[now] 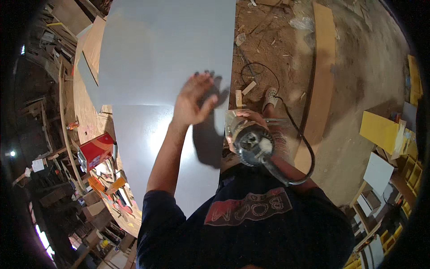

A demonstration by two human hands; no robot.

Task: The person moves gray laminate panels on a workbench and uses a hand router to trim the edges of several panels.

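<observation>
My left hand (pixel 197 98), fingers spread, is over the smooth grey sheet (pixel 165 49), close to where it meets a second grey sheet (pixel 145 134). I cannot tell whether its palm touches the surface; its dark shadow falls just to the right. Wrapped round a corded trim router (pixel 254 144) is my right hand (pixel 251 117), partly hidden behind the tool's body. The router stands at the right edge of the near sheet, its top toward me. A clear base plate (pixel 230 117) shows at its left. From its top the black cable (pixel 307 154) loops out to the right.
Left of the sheets, a wooden bench (pixel 89 123) holds a red box (pixel 96 151) and orange-handled tools (pixel 107 184). On the dirt floor lie a long board (pixel 322 67), wood offcuts (pixel 248 88) and the trailing cord. Yellow panels (pixel 378 133) lean at far right.
</observation>
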